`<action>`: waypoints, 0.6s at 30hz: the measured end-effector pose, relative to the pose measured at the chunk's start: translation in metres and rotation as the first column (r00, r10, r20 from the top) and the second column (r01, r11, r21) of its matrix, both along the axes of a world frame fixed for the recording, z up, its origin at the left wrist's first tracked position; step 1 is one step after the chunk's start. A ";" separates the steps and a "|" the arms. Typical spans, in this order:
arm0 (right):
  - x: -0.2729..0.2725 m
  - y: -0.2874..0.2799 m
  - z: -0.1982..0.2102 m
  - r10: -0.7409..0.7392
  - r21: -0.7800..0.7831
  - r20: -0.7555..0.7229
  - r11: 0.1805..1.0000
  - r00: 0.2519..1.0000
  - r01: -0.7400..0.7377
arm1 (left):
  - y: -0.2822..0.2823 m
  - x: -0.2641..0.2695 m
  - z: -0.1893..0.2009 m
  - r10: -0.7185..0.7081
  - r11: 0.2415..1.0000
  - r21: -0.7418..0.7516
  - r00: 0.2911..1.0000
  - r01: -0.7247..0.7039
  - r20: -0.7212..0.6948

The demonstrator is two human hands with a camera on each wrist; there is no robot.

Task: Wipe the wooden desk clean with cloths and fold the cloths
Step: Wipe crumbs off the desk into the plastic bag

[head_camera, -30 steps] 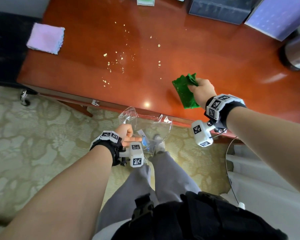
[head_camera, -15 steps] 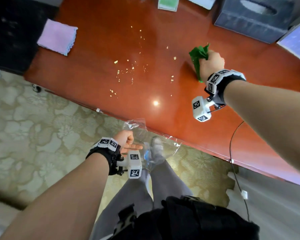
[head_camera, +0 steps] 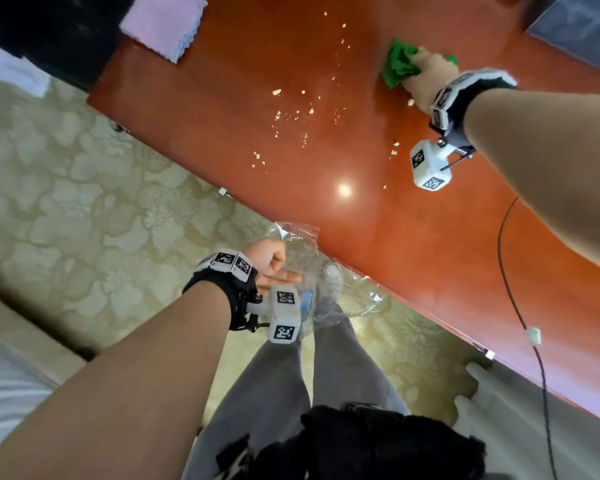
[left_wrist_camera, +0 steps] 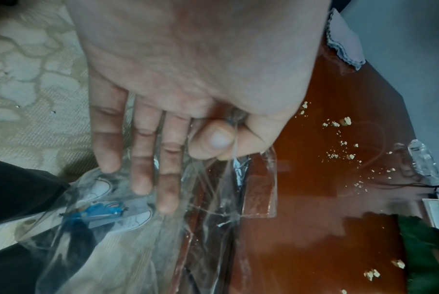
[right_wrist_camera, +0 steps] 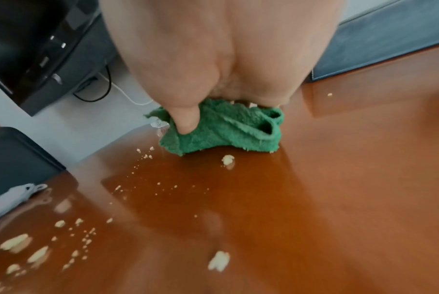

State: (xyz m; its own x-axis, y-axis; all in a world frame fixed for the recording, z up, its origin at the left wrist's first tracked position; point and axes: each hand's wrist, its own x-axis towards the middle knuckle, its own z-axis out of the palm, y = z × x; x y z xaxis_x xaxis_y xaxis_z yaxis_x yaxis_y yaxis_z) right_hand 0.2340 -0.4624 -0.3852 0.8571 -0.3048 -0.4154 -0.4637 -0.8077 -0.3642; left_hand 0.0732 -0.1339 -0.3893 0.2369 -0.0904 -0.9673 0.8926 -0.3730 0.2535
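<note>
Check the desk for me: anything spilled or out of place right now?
Yes. Pale crumbs lie scattered across the glossy reddish wooden desk, unswept. The right hand grips a bunched green terry cloth at their far side. The left hand pinches a clear plastic bag below the near edge.

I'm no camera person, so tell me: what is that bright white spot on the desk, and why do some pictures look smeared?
Head view: the spot is glare from a light, mirrored in the glossy desk; edges look smeared. Right wrist view: the green cloth is fairly sharp, while the near crumbs are soft. Left wrist view: dim and bluish, with the clear plastic bag streaky.
</note>
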 end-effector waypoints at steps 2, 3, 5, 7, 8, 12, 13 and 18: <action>-0.002 0.003 -0.002 0.006 -0.012 -0.014 1.000 1.000 -0.007 | 0.000 0.000 -0.002 -0.004 1.000 0.002 1.000 0.004 0.003; -0.004 0.005 -0.001 -0.002 -0.017 -0.022 1.000 1.000 0.002 | 0.000 0.000 -0.005 -0.002 1.000 0.005 1.000 0.002 0.003; -0.011 0.010 -0.001 -0.011 -0.007 -0.027 1.000 1.000 0.011 | -0.001 0.000 -0.006 -0.002 1.000 0.011 1.000 0.002 0.007; -0.024 0.021 0.001 0.011 0.009 -0.050 1.000 0.999 -0.011 | -0.004 -0.001 -0.004 -0.008 1.000 0.001 1.000 0.008 0.015; -0.033 0.026 0.001 0.025 0.017 -0.066 1.000 0.998 -0.024 | -0.006 -0.001 -0.002 -0.014 1.000 -0.007 1.000 0.014 0.016; -0.078 0.048 0.009 0.091 0.069 -0.129 0.994 0.988 -0.082 | -0.013 -0.005 0.004 -0.055 0.998 -0.019 0.998 0.055 0.027; -0.091 0.054 0.013 0.113 0.094 -0.138 0.991 0.984 -0.100 | -0.014 -0.005 0.006 -0.076 0.997 -0.023 0.997 0.076 0.024; -0.154 0.082 0.032 0.144 0.187 -0.190 0.976 0.971 -0.108 | -0.011 -0.008 0.012 -0.062 0.997 -0.048 0.998 0.064 0.028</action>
